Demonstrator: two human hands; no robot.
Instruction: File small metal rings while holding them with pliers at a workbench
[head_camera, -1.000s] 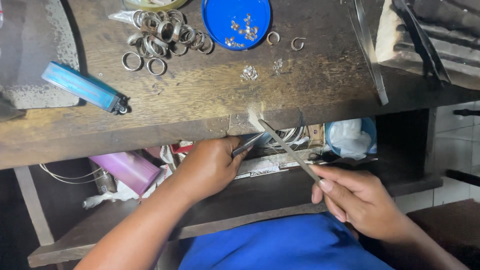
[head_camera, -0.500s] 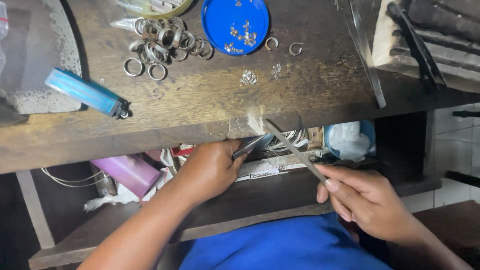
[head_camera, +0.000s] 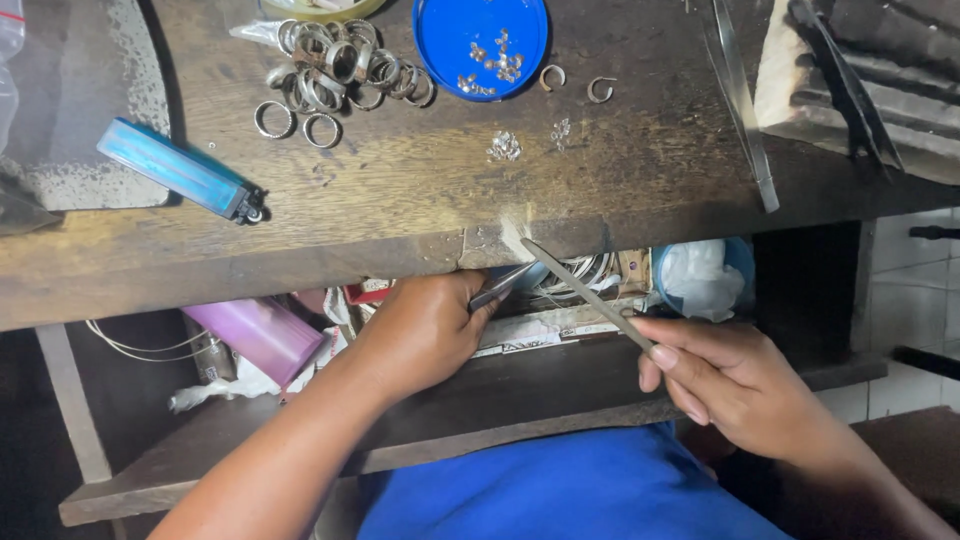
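My left hand (head_camera: 425, 330) sits just below the front edge of the wooden workbench (head_camera: 400, 200) and grips a small metal tool (head_camera: 502, 285) whose tip points up at a worn notch (head_camera: 510, 235) in the edge. My right hand (head_camera: 735, 380) holds a thin metal file (head_camera: 585, 290) by its lower end. The file slants up and left, its tip at the same notch, close to the tool's tip. What lies between the two tips is too small to see.
On the bench top lie a pile of silver rings (head_camera: 335, 70), a blue lid (head_camera: 480, 40) with small metal bits, two open ring pieces (head_camera: 575, 85), a blue lighter (head_camera: 180, 170) and long tweezers (head_camera: 745, 110). A lower shelf holds a pink container (head_camera: 265, 335) and clutter.
The file in my right hand has slid a little along the notch, and the right hand has shifted slightly down and right. My left hand stays put.
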